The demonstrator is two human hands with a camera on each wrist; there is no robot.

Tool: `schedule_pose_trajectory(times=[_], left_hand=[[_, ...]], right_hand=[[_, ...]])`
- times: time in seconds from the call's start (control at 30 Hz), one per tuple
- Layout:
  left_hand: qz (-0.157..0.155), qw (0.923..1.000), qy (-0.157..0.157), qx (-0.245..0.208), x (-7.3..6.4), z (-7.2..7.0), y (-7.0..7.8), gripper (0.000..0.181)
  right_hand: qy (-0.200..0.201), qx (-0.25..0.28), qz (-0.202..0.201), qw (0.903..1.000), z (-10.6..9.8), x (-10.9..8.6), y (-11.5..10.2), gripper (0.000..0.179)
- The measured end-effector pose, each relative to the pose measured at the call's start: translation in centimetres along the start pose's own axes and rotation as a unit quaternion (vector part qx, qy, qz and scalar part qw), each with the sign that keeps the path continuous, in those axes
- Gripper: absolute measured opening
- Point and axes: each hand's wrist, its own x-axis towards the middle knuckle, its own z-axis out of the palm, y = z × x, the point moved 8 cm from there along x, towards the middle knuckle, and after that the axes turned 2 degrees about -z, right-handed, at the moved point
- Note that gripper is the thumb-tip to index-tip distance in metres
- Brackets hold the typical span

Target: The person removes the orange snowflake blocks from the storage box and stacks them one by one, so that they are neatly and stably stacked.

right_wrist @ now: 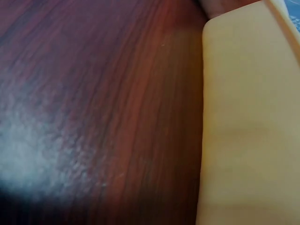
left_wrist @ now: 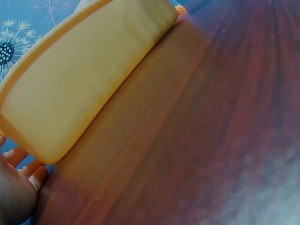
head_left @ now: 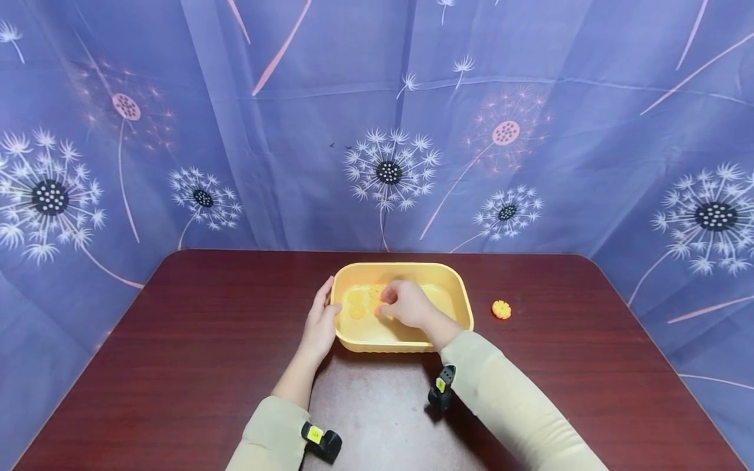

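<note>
A yellow plastic basin [head_left: 406,347] stands near the table's far edge in the head view. My left hand [head_left: 321,324] grips its left end, thumb over the rim and fingers along the outer wall. In the left wrist view the fingers [left_wrist: 32,168] lie against the basin's lower corner. My right hand [head_left: 408,305] reaches down inside the basin with bent fingers. Beside those fingertips, pale yellow-orange round pieces [head_left: 357,309] lie on the basin floor. I cannot tell whether the right fingers hold one. The right wrist view shows mainly the basin's outer wall [right_wrist: 251,112].
An orange-yellow flower-shaped piece [head_left: 501,309] lies on the dark red wooden table [head_left: 200,353], right of the basin. A blue curtain [head_left: 294,163] with dandelion prints hangs behind and at both sides. Black wrist cameras [head_left: 323,442] are strapped over the sleeves.
</note>
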Motion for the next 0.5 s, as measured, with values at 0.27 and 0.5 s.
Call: schedule_pose_trajectory(times=[0.27,0.5], left_hand=[[-0.008,1.0,0.002,0.0,-0.04,-0.01,-0.44,0.058],[0.001,0.9999,0.004,0.01,0.11,-0.09,-0.12,0.058]], right_hand=[[-0.011,-0.049,0.008,0.9987,0.75,0.2,0.19,0.029],[-0.023,-0.068,0.012,0.9974,0.91,0.49,0.08,0.026]])
